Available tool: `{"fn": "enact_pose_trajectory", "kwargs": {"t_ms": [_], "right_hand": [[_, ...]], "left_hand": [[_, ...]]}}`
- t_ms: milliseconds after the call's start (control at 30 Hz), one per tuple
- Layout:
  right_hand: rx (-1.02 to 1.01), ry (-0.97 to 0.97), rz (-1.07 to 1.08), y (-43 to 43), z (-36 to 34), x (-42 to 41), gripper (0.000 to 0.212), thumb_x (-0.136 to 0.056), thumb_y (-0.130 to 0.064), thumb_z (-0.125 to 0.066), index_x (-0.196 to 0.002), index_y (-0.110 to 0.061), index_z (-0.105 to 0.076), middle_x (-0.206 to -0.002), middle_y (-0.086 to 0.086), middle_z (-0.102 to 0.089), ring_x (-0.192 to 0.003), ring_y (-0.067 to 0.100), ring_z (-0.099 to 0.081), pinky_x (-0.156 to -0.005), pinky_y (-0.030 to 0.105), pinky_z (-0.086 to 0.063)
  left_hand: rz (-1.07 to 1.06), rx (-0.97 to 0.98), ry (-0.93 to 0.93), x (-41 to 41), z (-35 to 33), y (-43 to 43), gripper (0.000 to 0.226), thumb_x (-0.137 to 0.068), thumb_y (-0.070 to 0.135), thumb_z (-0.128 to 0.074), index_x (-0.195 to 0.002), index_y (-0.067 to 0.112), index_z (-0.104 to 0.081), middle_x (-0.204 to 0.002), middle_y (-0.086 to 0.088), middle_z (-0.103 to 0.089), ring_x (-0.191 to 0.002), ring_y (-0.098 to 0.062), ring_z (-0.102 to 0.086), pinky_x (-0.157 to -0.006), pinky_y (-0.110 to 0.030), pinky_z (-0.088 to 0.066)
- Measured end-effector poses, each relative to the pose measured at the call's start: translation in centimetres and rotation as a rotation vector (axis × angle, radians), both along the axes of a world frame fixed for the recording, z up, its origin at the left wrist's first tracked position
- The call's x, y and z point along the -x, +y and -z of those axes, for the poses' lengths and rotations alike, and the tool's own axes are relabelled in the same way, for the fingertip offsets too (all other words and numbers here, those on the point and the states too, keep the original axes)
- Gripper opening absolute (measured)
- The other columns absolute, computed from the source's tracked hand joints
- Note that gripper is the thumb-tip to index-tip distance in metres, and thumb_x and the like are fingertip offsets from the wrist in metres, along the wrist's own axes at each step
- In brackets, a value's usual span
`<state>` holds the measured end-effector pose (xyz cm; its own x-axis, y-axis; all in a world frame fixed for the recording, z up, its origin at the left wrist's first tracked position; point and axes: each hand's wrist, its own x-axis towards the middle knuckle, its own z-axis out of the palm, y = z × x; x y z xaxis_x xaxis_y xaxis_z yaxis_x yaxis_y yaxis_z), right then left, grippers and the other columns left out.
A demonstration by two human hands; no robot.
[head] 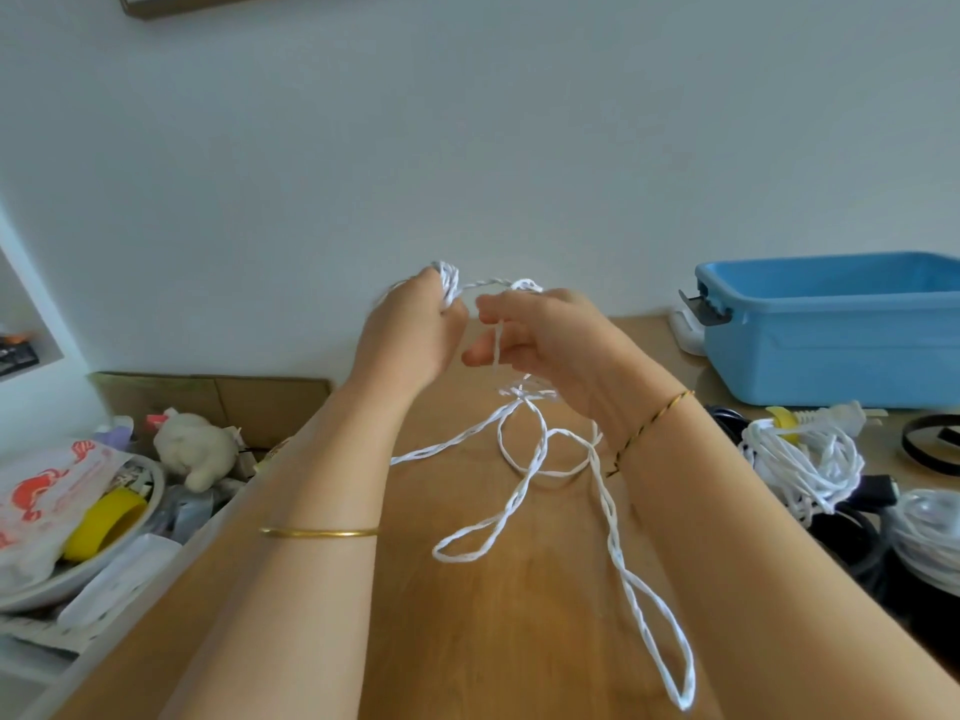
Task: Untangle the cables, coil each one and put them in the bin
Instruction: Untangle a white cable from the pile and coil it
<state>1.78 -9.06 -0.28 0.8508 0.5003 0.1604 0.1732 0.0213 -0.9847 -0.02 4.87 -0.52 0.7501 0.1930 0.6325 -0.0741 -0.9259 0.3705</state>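
A white twisted cable (522, 491) hangs in loops above the wooden table (509, 641). My left hand (410, 335) is raised and grips a small wound coil of that cable at its fingertips. My right hand (545, 340) is level with it, fingers curled, and a strand of the same cable runs between the two hands and down through the right fingers. Below the right hand the cable is knotted and trails in long loops toward the table's near edge. The blue plastic bin (831, 330) stands at the back right against the wall.
A heap of white cable with a plug (802, 454) and black cables (852, 532) lies at the right, beside a coil of clear cable (930, 532). Left of the table, a bowl (104, 553), a plush toy (195, 449) and a cardboard box (218, 397) crowd a lower surface.
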Motion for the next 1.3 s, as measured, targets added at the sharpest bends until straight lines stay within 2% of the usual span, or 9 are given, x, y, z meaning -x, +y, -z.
{"fn": "enact_pose_trajectory", "kwargs": {"t_ms": [100,200,333,567,700,900,1067,1167,1300], "right_hand": [[-0.213,-0.037,0.209,-0.6,-0.3,-0.5,0.026,-0.095,-0.012,-0.047,-0.071,-0.008,-0.055,-0.041,-0.005,-0.040,-0.035,0.010,-0.047,-0.057,0.031,-0.046],[-0.233,-0.095,0.410,-2.1,-0.4,-1.7,0.031,-0.095,-0.014,-0.047,-0.064,-0.012,-0.054,-0.047,-0.003,-0.032,-0.031,0.007,-0.031,-0.042,0.025,-0.040],[-0.100,-0.148,0.527,-2.4,0.9,-3.2,0.035,-0.093,-0.017,-0.049,-0.059,-0.016,-0.053,-0.048,-0.001,-0.032,-0.036,0.011,-0.029,-0.047,0.027,-0.028],[0.214,-0.047,0.087,-1.2,2.5,-1.7,0.039,-0.098,-0.036,-0.046,-0.067,-0.015,-0.059,-0.046,-0.007,-0.032,-0.038,0.009,-0.025,-0.036,0.018,-0.027],[0.383,-0.082,-0.144,-0.8,1.8,-0.4,0.030,-0.099,-0.029,-0.044,-0.083,-0.012,-0.065,-0.052,-0.004,-0.037,-0.040,0.010,-0.034,-0.041,0.020,-0.037],[0.479,-0.141,-0.358,-0.6,1.3,0.5,0.011,-0.093,-0.003,-0.052,-0.099,-0.001,-0.062,-0.060,0.005,-0.052,-0.048,0.016,-0.055,-0.048,0.021,-0.049],[0.663,-0.212,-0.468,-1.3,0.9,0.7,0.008,-0.090,-0.012,-0.059,-0.090,-0.013,-0.067,-0.062,0.002,-0.065,-0.065,0.010,-0.063,-0.070,0.020,-0.049],[0.537,-0.214,-0.312,-1.3,0.4,0.5,0.009,-0.087,-0.011,-0.064,-0.093,-0.010,-0.070,-0.050,0.000,-0.053,-0.046,0.011,-0.054,-0.053,0.018,-0.048],[0.227,-0.282,-0.042,-1.2,0.1,-0.4,0.029,-0.083,-0.004,-0.065,-0.061,-0.023,-0.067,-0.045,-0.008,-0.032,-0.040,0.013,-0.029,-0.038,0.019,-0.027]], "left_hand": [[0.044,-0.034,0.200,0.4,0.0,-0.1,0.029,-0.091,0.025,-0.049,-0.067,0.017,-0.037,-0.061,-0.001,-0.042,-0.059,-0.027,-0.045,-0.051,-0.031,-0.034],[0.216,0.251,0.472,1.4,-0.5,-0.5,0.021,-0.092,0.023,-0.051,-0.078,0.009,-0.059,-0.056,-0.002,-0.042,-0.042,-0.017,-0.038,-0.041,-0.021,-0.032],[0.619,0.751,0.656,2.7,-1.7,-0.8,0.031,-0.095,0.021,-0.043,-0.075,0.005,-0.062,-0.047,0.003,-0.032,-0.035,-0.007,-0.024,-0.034,-0.013,-0.018],[1.065,1.722,0.519,2.0,-2.4,1.7,0.029,-0.076,0.025,-0.057,-0.080,-0.002,-0.067,-0.045,0.004,-0.039,-0.031,-0.005,-0.037,-0.026,-0.014,-0.027],[1.050,1.901,0.228,1.7,-2.1,1.8,0.040,-0.078,0.023,-0.042,-0.096,-0.008,-0.059,-0.054,0.002,-0.043,-0.039,-0.008,-0.040,-0.034,-0.015,-0.034],[0.772,1.728,-0.154,0.5,-2.3,-0.2,0.033,-0.102,0.030,-0.039,-0.090,0.002,-0.054,-0.056,-0.003,-0.048,-0.051,-0.012,-0.050,-0.056,-0.031,-0.056],[0.611,1.359,-0.341,0.1,-1.2,1.4,0.019,-0.103,0.022,-0.041,-0.088,0.011,-0.046,-0.060,0.000,-0.051,-0.054,-0.011,-0.051,-0.069,-0.047,-0.059],[0.413,0.913,-0.236,0.1,-0.1,1.2,0.008,-0.102,0.017,-0.044,-0.102,0.011,-0.049,-0.069,-0.002,-0.054,-0.056,-0.006,-0.057,-0.067,-0.035,-0.059],[0.232,0.351,0.052,0.2,0.4,0.0,0.018,-0.099,0.018,-0.049,-0.094,0.001,-0.052,-0.076,-0.011,-0.062,-0.051,-0.001,-0.061,-0.051,-0.015,-0.050]]}}
